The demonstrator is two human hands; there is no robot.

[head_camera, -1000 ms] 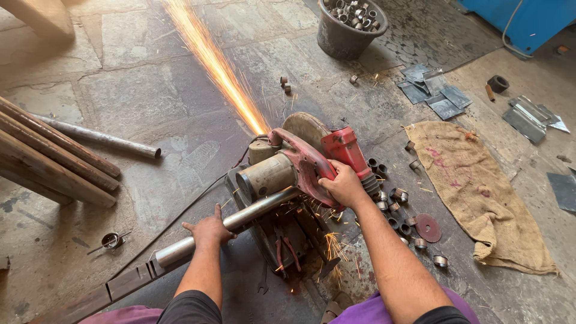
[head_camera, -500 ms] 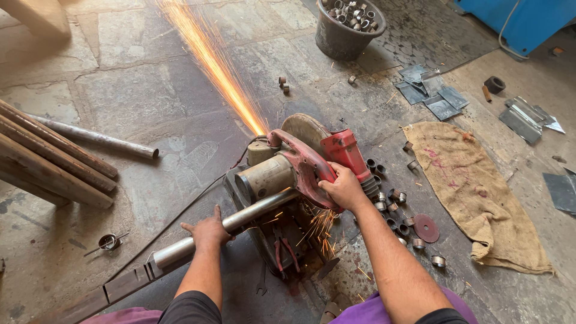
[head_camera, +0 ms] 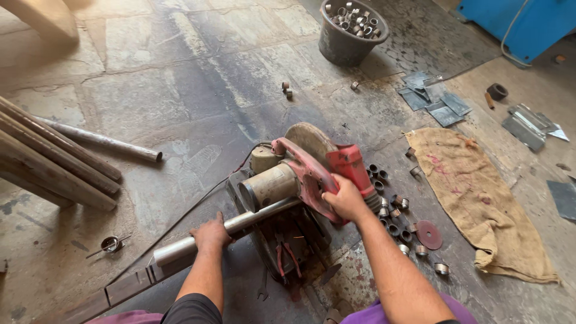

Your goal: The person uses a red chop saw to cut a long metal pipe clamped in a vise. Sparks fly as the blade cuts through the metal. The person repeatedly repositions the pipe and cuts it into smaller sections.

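On stone floor — round steel pipe (head_camera: 240,223), L grip (head_camera: 211,233).

Stone floor (head_camera: 180,78) bears chop saw (head_camera: 300,180), pipes (head_camera: 54,156), bucket (head_camera: 351,36), burlap sack (head_camera: 480,198).

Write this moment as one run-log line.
left hand: holds metal pipe | right hand: grips chop saw handle | no sparks
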